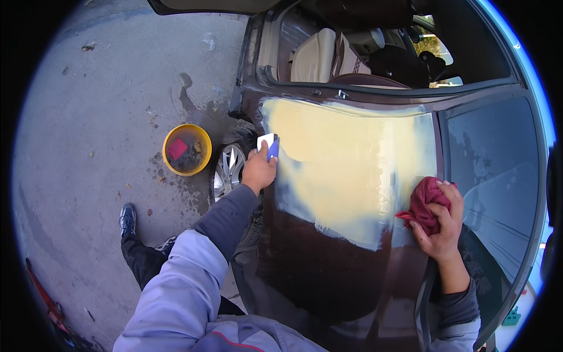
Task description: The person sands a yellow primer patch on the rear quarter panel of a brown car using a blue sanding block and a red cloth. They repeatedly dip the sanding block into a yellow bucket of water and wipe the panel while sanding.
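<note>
My left hand grips a small white and blue block, which looks like a sanding block, at the left edge of a filler patch. That pale yellow filler covers much of a dark brown car panel, with greyish smeared borders and a wet sheen towards its right side. In my right hand is a bunched dark red cloth, pressed to the panel near the right edge of the patch. The face of the block against the car is hidden.
A yellow-rimmed bucket of murky water stands on the concrete floor, with a pink piece in it. The car wheel is beside my left forearm. Beyond the panel is a door opening with a beige seat; a window lies right.
</note>
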